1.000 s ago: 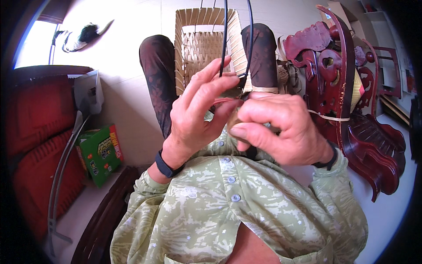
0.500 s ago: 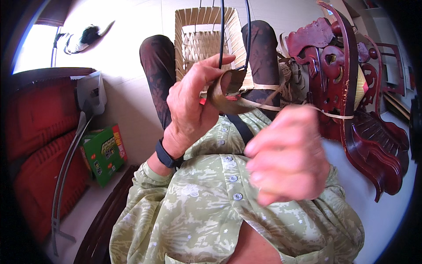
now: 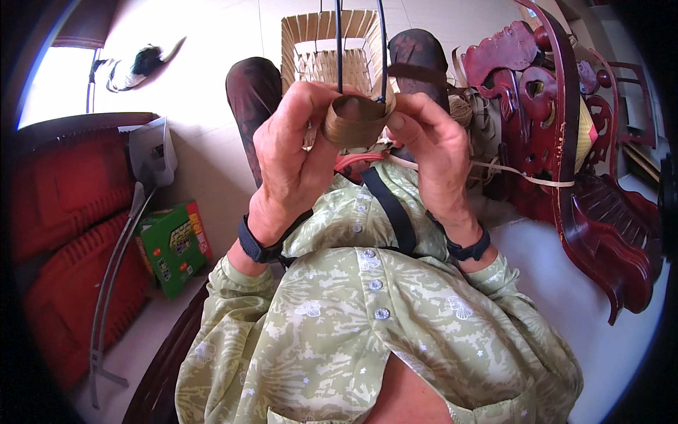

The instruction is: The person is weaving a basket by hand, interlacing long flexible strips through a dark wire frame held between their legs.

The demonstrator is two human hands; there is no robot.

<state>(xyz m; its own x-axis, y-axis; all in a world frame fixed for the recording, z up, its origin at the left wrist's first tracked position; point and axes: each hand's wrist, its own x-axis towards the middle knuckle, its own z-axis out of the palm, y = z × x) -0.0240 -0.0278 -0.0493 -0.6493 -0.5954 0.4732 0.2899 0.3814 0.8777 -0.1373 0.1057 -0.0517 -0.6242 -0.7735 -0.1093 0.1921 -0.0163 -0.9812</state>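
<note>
Carved dark-red wooden furniture (image 3: 565, 155) stood at two o'clock. The pale woven basket (image 3: 290, 53) occupied twelve o'clock, between the wearer's knees. Nearer the centre, the left hand (image 3: 286, 152), at nine o'clock of the brown strip loop (image 3: 357, 133), gripped its side between thumb and fingers; the right hand (image 3: 441, 152), toward four o'clock, pinched the opposite edge between thumb and forefinger. Good handling probably called for light, matched pressure from both sides, with the edges kept level, since a hard squeeze might have creased the curve. The loop, held between the hands just inside twelve o'clock, was olive-brown, flat-banded and smoothly rounded, its mouth open upward, with faint lines along the band. Two thin black rods (image 3: 339, 49) descended to it from twelve o'clock; whether they passed through was hidden. A blurred dark strip (image 3: 418, 73) extended toward one o'clock, its attachment unclear.
</note>
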